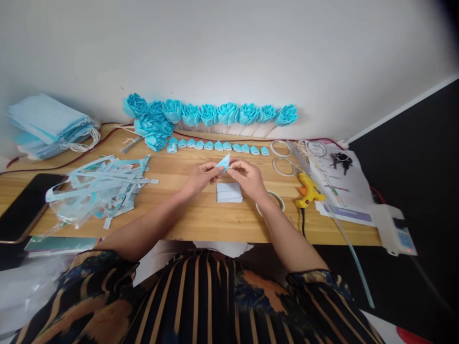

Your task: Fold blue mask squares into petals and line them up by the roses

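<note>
Between my two hands is a small folded piece of light blue fabric [224, 162], its pointed tip facing up. My left hand [202, 177] pinches its left side with thumb and fingers. On the other side my right hand [247, 177] grips the lower right corner. Just below the hands lies a stack of pale cut fabric pieces [229, 193]. Beyond them, a row of small folded blue pieces [218, 145] runs across the wooden table [172, 220]. Blue fabric flowers on sticks [227, 113] lean along the wall behind that row.
On the left are a heap of cut strips [103, 184], a stack of face masks [50, 122] and a phone [28, 205]. To the right sit tape rolls [284, 166], a yellow glue gun [309, 191], papers [349, 177], keys [342, 161] and a white power box [392, 228].
</note>
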### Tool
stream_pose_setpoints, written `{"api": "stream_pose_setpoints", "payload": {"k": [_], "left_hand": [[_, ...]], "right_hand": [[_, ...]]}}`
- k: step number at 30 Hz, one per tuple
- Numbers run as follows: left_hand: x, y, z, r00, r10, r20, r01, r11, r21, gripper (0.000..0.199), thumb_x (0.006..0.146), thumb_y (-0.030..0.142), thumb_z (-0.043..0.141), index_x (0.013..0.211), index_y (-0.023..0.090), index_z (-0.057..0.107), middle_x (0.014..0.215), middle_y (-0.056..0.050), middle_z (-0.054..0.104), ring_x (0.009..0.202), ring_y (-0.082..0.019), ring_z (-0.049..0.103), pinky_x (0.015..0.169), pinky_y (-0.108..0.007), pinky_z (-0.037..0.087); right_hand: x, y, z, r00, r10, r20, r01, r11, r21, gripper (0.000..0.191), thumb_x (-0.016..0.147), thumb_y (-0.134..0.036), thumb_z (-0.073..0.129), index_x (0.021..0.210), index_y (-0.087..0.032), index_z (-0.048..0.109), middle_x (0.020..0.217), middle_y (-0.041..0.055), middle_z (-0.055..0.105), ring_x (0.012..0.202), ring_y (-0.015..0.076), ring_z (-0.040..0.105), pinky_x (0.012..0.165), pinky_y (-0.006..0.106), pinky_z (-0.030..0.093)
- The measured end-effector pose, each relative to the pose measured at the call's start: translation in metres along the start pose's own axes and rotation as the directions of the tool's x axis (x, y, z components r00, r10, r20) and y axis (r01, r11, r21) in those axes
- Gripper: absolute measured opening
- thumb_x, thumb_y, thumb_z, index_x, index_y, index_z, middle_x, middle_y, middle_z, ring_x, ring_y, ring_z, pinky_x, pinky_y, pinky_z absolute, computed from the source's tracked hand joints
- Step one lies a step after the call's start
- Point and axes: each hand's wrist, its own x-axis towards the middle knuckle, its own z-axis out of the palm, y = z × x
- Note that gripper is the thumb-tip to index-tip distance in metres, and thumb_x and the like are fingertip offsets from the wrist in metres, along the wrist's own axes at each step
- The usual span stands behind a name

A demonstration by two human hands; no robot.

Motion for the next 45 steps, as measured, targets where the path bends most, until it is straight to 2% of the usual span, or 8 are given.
{"api": "stream_pose_setpoints", "payload": {"k": [4, 14, 20, 23, 26, 36, 42, 45], "left_hand": [[-0.0007, 0.0010, 0.0004, 1.000, 0.003, 0.006, -0.003, 1.000, 0.011, 0.034, 0.071, 0.045, 0.073, 0.061, 0.016, 0.060, 0.058, 0.002, 0.055, 0.052, -0.008, 0.044, 0.053, -0.024, 0.034], [-0.0015, 0.0007, 0.0007, 1.000, 0.008, 0.017, -0.008, 1.000, 0.010, 0.034, 0.071, 0.045, 0.075, 0.061, 0.016, 0.061, 0.058, 0.001, 0.055, 0.052, -0.008, 0.044, 0.053, -0.024, 0.035], [-0.0021, 0.0006, 0.0010, 1.000, 0.000, 0.023, -0.001, 1.000, 0.020, 0.034, 0.070, 0.045, 0.075, 0.060, 0.016, 0.060, 0.057, 0.002, 0.055, 0.052, -0.008, 0.044, 0.053, -0.024, 0.034], [-0.0027, 0.0015, 0.0013, 1.000, 0.000, 0.025, -0.001, 0.999, 0.039, 0.034, 0.070, 0.046, 0.074, 0.061, 0.016, 0.060, 0.058, 0.002, 0.055, 0.052, -0.008, 0.044, 0.053, -0.024, 0.035], [-0.0029, 0.0020, 0.0009, 1.000, 0.005, 0.029, -0.006, 0.999, 0.047, 0.034, 0.070, 0.047, 0.075, 0.062, 0.016, 0.061, 0.058, 0.002, 0.055, 0.052, -0.008, 0.044, 0.054, -0.024, 0.035], [0.0019, -0.0065, -0.0019, 0.998, 0.038, 0.057, -0.045, 0.989, 0.139, 0.032, 0.071, 0.047, 0.074, 0.071, 0.016, 0.064, 0.059, 0.003, 0.055, 0.053, -0.008, 0.047, 0.052, -0.022, 0.036], [-0.0011, 0.0006, 0.0001, 0.999, 0.019, 0.039, -0.025, 0.988, 0.153, 0.027, 0.072, 0.040, 0.071, 0.064, 0.017, 0.060, 0.055, 0.003, 0.054, 0.050, -0.008, 0.046, 0.051, -0.023, 0.036], [-0.0018, 0.0021, 0.0001, 0.999, 0.009, 0.049, -0.017, 0.985, 0.170, 0.025, 0.073, 0.037, 0.070, 0.064, 0.017, 0.060, 0.054, 0.002, 0.055, 0.050, -0.009, 0.047, 0.052, -0.023, 0.036]], "right_hand": [[0.0006, 0.0015, 0.0009, 0.996, 0.089, -0.008, -0.088, 0.995, 0.056, 0.022, 0.076, -0.041, 0.072, 0.078, -0.020, 0.063, 0.081, 0.0007, 0.066, 0.073, 0.0139, 0.060, 0.074, 0.029, 0.049], [0.0009, 0.0005, 0.0009, 0.995, 0.101, -0.010, -0.100, 0.992, 0.082, 0.025, 0.074, -0.042, 0.073, 0.076, -0.020, 0.061, 0.076, -0.0006, 0.064, 0.071, 0.0129, 0.057, 0.071, 0.028, 0.047], [0.0032, 0.0052, 0.0001, 0.989, 0.145, 0.032, -0.149, 0.967, 0.207, 0.043, 0.071, -0.038, 0.076, 0.109, -0.023, 0.062, 0.075, -0.0040, 0.061, 0.070, 0.0119, 0.055, 0.068, 0.026, 0.046], [0.0027, 0.0037, -0.0002, 0.986, 0.160, 0.049, -0.166, 0.968, 0.186, 0.028, 0.071, -0.043, 0.075, 0.086, -0.020, 0.065, 0.071, -0.0032, 0.058, 0.068, 0.0118, 0.052, 0.067, 0.027, 0.044], [0.0018, 0.0021, -0.0008, 0.986, 0.161, 0.049, -0.167, 0.970, 0.174, 0.028, 0.072, -0.045, 0.074, 0.074, -0.020, 0.062, 0.068, -0.0035, 0.054, 0.065, 0.0112, 0.048, 0.066, 0.026, 0.042], [0.0014, 0.0009, 0.0014, 0.984, 0.173, 0.044, -0.178, 0.971, 0.162, 0.028, 0.072, -0.045, 0.073, 0.073, -0.020, 0.061, 0.067, -0.0038, 0.053, 0.064, 0.0109, 0.047, 0.064, 0.025, 0.040], [0.0011, -0.0023, -0.0013, 0.990, 0.136, 0.028, -0.139, 0.982, 0.129, 0.032, 0.082, -0.052, 0.063, 0.073, -0.020, 0.064, 0.073, -0.0003, 0.061, 0.073, 0.0141, 0.055, 0.074, 0.028, 0.046], [0.0012, -0.0007, -0.0023, 0.990, 0.137, 0.035, -0.141, 0.977, 0.162, 0.032, 0.079, -0.052, 0.067, 0.079, -0.021, 0.067, 0.076, 0.0000, 0.063, 0.074, 0.0144, 0.057, 0.075, 0.029, 0.047]]}}
